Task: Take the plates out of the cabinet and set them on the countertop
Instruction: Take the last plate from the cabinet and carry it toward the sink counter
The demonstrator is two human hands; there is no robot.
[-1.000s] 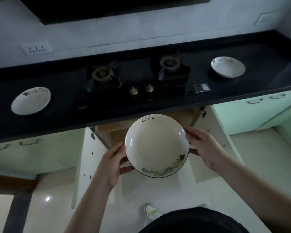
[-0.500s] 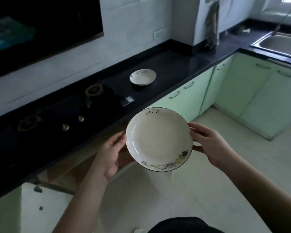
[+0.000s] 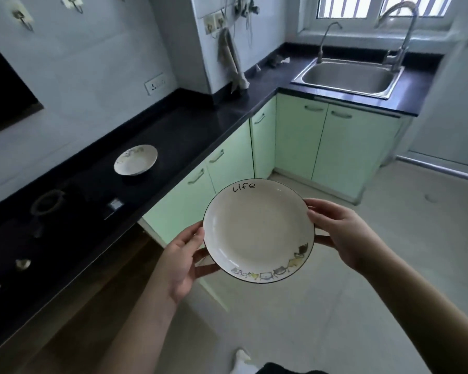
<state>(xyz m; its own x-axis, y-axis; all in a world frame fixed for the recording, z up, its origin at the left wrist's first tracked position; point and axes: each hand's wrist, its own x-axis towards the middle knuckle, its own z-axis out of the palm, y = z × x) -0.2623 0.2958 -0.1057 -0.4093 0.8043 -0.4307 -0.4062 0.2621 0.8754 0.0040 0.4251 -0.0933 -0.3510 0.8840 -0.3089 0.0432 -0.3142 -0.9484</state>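
plate [image 3: 257, 233] still in both hands, view swung toward sink [image 3: 346, 76]

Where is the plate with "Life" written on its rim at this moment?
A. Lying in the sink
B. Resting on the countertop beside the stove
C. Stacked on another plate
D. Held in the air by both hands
D: the plate is gripped at its rim by the left hand and right hand, above the floor.
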